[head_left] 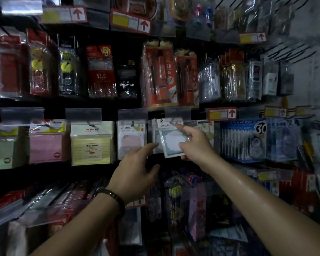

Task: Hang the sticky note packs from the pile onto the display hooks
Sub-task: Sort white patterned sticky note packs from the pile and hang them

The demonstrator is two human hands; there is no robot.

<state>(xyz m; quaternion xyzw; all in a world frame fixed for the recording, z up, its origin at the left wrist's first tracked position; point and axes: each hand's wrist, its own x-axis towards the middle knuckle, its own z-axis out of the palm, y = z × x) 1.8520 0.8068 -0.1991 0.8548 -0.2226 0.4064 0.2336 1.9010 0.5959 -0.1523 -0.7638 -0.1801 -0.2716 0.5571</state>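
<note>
Right hand [196, 143] pinches 1 sticky note pack [173, 143], index finger stretched to its header at the display hook [171, 120]; whether it is seated on the hook, cannot tell; left hand [135, 174] loosely spread, empty, just beside the pack; pile not in view; remaining count unknown.

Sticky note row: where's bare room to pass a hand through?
Free: the dark strip under the pink pack and yellow pack, above the bottom row's packs. Crowded: yellow pack through correction tapes hang edge to edge; there the right hand holds the cloud pack, left hand beside it.
</note>
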